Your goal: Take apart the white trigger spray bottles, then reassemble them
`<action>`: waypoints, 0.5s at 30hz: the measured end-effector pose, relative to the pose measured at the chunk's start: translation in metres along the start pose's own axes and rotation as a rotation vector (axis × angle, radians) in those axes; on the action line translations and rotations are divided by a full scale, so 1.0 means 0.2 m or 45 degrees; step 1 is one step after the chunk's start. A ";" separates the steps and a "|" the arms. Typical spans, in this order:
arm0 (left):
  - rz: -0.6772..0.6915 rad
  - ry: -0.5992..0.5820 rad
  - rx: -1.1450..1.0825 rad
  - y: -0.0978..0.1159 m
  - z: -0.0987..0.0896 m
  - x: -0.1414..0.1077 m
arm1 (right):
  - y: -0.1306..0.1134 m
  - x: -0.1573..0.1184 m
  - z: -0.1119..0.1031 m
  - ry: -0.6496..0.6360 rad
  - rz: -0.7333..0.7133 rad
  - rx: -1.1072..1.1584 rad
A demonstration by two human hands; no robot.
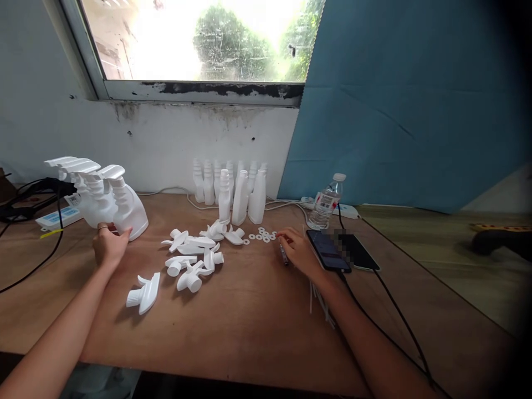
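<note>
At the left, my left hand is closed round the lower part of a white spray bottle, which stands beside other white bottles fitted with trigger heads. My right hand rests on the table with bent fingers, their tips drawn together at the edge of a cluster of small white washers. Whatever is between those fingertips is too small to make out. A marker pen lies just under this hand. Between my hands lie several loose white trigger sprayer heads, and one more head sits nearer to me.
Several white bottles without heads stand by the wall. On the right are a clear water bottle, two phones with black cables, and a power strip. Thin white tubes lie by my right forearm. Another power strip is at left.
</note>
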State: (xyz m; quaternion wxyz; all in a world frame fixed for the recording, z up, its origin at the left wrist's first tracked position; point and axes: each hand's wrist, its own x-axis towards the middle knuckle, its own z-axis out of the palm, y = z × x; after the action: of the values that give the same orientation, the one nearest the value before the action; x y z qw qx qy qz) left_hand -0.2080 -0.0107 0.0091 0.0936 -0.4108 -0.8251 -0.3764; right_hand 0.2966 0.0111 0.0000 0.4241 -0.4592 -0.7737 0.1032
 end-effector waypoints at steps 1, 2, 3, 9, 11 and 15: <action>-0.010 0.005 -0.002 0.00 0.00 0.01 | 0.01 0.00 0.00 -0.018 -0.026 -0.038; -0.019 0.007 -0.004 0.00 0.01 0.01 | 0.01 -0.01 0.01 -0.040 -0.052 -0.077; -0.028 0.007 -0.006 -0.01 0.01 0.01 | 0.02 -0.02 0.02 -0.062 -0.075 -0.114; -0.047 0.041 -0.042 -0.03 0.01 0.00 | 0.04 -0.05 0.07 -0.185 -0.147 -0.294; -0.027 0.081 -0.108 -0.01 -0.03 -0.03 | 0.04 -0.06 0.08 -0.224 -0.155 -0.345; 0.043 -0.261 -0.210 0.07 -0.17 -0.19 | 0.04 -0.08 0.09 -0.308 -0.153 -0.441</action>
State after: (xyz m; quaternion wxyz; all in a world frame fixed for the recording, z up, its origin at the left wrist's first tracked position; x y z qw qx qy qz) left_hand -0.1781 -0.0520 0.0223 -0.0190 -0.4671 -0.7897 -0.3974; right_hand 0.2919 0.0078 -0.0247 0.2484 -0.4623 -0.8512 -0.0022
